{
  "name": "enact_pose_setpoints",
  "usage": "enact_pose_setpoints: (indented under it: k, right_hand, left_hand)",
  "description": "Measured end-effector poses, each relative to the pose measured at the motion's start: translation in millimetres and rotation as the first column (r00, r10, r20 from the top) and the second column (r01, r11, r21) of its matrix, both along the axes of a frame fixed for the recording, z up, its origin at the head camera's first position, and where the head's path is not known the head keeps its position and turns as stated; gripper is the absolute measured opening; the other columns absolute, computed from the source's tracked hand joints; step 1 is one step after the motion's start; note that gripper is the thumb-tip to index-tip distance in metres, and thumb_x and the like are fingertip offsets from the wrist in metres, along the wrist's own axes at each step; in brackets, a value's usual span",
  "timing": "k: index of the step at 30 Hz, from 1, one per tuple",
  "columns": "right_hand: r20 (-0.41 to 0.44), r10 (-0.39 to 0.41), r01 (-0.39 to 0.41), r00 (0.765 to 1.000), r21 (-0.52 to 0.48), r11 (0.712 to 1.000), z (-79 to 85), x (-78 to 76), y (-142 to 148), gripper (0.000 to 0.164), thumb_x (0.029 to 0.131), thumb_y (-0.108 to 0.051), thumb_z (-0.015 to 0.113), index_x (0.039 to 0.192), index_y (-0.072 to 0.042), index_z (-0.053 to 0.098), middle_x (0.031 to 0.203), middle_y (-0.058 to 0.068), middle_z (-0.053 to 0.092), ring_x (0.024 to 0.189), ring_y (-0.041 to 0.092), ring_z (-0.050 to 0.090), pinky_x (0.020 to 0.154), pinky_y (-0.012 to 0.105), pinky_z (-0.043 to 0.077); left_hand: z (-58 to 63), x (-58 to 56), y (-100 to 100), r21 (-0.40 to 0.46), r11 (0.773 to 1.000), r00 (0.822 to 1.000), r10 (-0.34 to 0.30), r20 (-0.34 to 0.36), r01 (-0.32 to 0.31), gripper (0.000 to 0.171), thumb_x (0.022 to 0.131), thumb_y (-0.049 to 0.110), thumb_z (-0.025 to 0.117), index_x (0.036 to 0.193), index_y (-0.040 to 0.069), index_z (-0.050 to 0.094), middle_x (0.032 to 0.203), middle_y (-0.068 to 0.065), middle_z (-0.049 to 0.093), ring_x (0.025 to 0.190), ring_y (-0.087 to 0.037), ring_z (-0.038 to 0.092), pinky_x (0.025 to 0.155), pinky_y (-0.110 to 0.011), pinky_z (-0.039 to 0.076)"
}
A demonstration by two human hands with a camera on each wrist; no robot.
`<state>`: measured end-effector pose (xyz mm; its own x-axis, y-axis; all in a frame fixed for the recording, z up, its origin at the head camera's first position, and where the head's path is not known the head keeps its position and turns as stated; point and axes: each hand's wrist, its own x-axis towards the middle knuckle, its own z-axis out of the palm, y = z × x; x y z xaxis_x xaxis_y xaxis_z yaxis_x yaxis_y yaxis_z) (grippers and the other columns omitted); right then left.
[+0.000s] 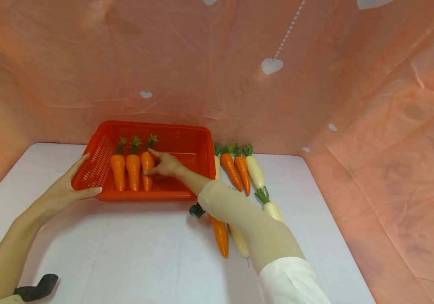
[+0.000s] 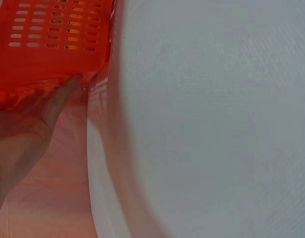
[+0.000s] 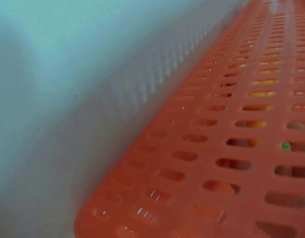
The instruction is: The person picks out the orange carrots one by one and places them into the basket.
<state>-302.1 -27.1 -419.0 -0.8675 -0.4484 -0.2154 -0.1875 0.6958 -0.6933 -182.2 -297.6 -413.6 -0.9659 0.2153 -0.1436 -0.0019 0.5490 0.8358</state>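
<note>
A red plastic basket [image 1: 178, 195] with slotted walls sits towards the back of the table. Three orange carrots with green tops lie side by side in its left half: the left carrot [image 1: 118, 171], the middle carrot [image 1: 133, 171] and the right carrot [image 1: 147, 182]. My right hand [image 1: 168, 164] reaches over the front rim and holds the right carrot between thumb and fingers. At the basket's left end, my left hand [image 1: 64, 188] grips the rim, thumb near the front corner. The left wrist view shows this hand [image 2: 30, 126] against the basket's end wall [image 2: 53, 62].
Right of the basket, carrots [image 1: 230, 171] and white radishes [image 1: 255, 171] lie on the white table [image 1: 133, 253]. A carrot [image 1: 220, 236] and a radish [image 1: 239, 242] lie nearer the front, partly under my right forearm. A pink cloth wall [image 1: 178, 63] stands behind.
</note>
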Motion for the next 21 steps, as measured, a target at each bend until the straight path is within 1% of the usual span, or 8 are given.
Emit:
enact_pose_setpoints:
  k: [4,6,8,11,13,14,17,21]
  right_hand:
    - [0.021,-0.005,0.006,1.0,-0.032,0.999,2.2,-0.6,4,0.083,0.085,-0.024,0.08,0.155,-0.026,0.035,0.153,0.006,0.044,0.137,0.021,0.044,0.1,0.025,0.046]
    - [0.03,-0.015,0.016,0.999,-0.063,0.998,4.9,-0.4,6,0.082,0.085,-0.021,0.081,0.155,-0.025,0.037,0.154,0.007,0.043,0.135,0.021,0.046,0.098,0.025,0.047]
    - [0.044,-0.016,0.021,0.999,-0.113,0.993,7.8,-0.4,10,0.08,0.085,-0.017,0.08,0.154,-0.023,0.039,0.154,0.01,0.042,0.126,0.024,0.056,0.092,0.027,0.051]
    - [0.062,-0.028,0.039,0.998,-0.18,0.983,11.6,-0.3,15,0.076,0.085,-0.014,0.079,0.152,-0.02,0.043,0.153,0.012,0.043,0.103,0.028,0.068,0.082,0.029,0.056]
    - [0.084,-0.033,0.052,0.996,-0.23,0.972,14.3,0.3,19,0.073,0.086,-0.013,0.078,0.151,-0.019,0.045,0.151,0.015,0.045,0.089,0.032,0.071,0.077,0.031,0.058]
    - [0.093,-0.036,0.059,0.995,-0.249,0.967,15.8,0.8,22,0.072,0.087,-0.013,0.077,0.151,-0.019,0.045,0.149,0.016,0.047,0.088,0.033,0.072,0.078,0.032,0.058]
    - [0.136,-0.028,0.075,0.99,-0.353,0.933,22.4,3.3,31,0.068,0.089,-0.01,0.074,0.15,-0.013,0.045,0.145,0.021,0.05,0.095,0.039,0.07,0.085,0.041,0.058]
    - [0.158,-0.006,0.083,0.987,-0.485,0.871,33.5,7.5,47,0.064,0.091,-0.005,0.07,0.149,-0.006,0.044,0.142,0.021,0.052,0.107,0.041,0.066,0.09,0.048,0.055]
  left_hand:
    - [0.4,0.4,0,-0.006,1.0,1.0,-0.005,-0.001,0.005,0.101,0.095,0.032,0.065,0.159,0.025,-0.014,0.161,-0.029,0.005,0.135,-0.053,0.022,0.101,-0.071,0.035]
    - [0.4,0.4,0,-0.006,1.0,1.0,-0.006,-0.003,0.006,0.101,0.095,0.032,0.065,0.158,0.025,-0.014,0.161,-0.029,0.004,0.135,-0.054,0.021,0.101,-0.073,0.033]
    - [-0.3,0.2,-1,0.003,1.0,1.0,-0.003,0.001,0.003,0.101,0.095,0.032,0.065,0.158,0.026,-0.014,0.161,-0.029,0.002,0.135,-0.056,0.019,0.101,-0.075,0.03]
    - [-1.6,-0.1,-2,0.004,1.0,1.0,0.003,0.008,-0.003,0.102,0.095,0.033,0.065,0.158,0.026,-0.015,0.162,-0.029,-0.001,0.136,-0.058,0.017,0.1,-0.078,0.027]
    - [-2.4,-0.2,-2,0.005,1.0,1.0,0.008,0.012,-0.008,0.102,0.095,0.033,0.065,0.158,0.025,-0.015,0.162,-0.028,-0.001,0.136,-0.057,0.017,0.1,-0.077,0.028]
    - [-2.7,-0.2,-2,0.004,1.0,1.0,0.01,0.013,-0.01,0.102,0.095,0.034,0.065,0.158,0.025,-0.015,0.162,-0.028,-0.001,0.136,-0.057,0.017,0.1,-0.077,0.028]
    - [-3.0,-0.1,-2,0.006,1.0,1.0,0.009,0.011,-0.009,0.101,0.096,0.033,0.064,0.158,0.023,-0.015,0.162,-0.029,0.002,0.135,-0.055,0.02,0.101,-0.074,0.03]
    - [-2.5,0.2,-1,0.003,1.0,1.0,0.008,0.003,-0.008,0.102,0.095,0.034,0.065,0.158,0.024,-0.015,0.162,-0.029,0.002,0.135,-0.056,0.02,0.101,-0.076,0.029]
